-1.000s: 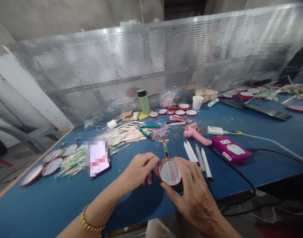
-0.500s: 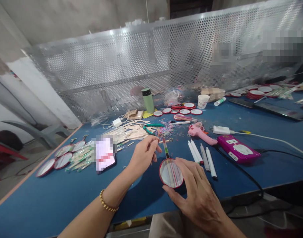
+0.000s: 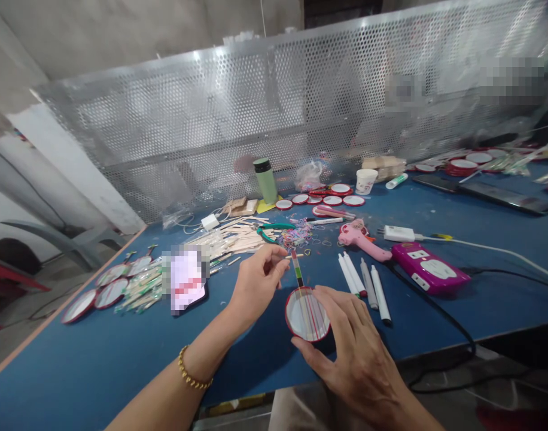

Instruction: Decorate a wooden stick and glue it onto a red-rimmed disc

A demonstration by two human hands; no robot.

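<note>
Near the front edge of the blue desk (image 3: 99, 359), the right hand (image 3: 355, 338) and the left hand (image 3: 259, 281), whose grip I cannot tell, flank a red-rimmed disc (image 3: 304, 315) clasped in the right grip, its colour-banded strip (image 3: 297, 268) jutting beside the left.

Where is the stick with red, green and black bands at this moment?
In the head view, the banded stick is slightly right of centre, at the far edge of the red-rimmed disc in the right hand, beside the left hand.
</note>
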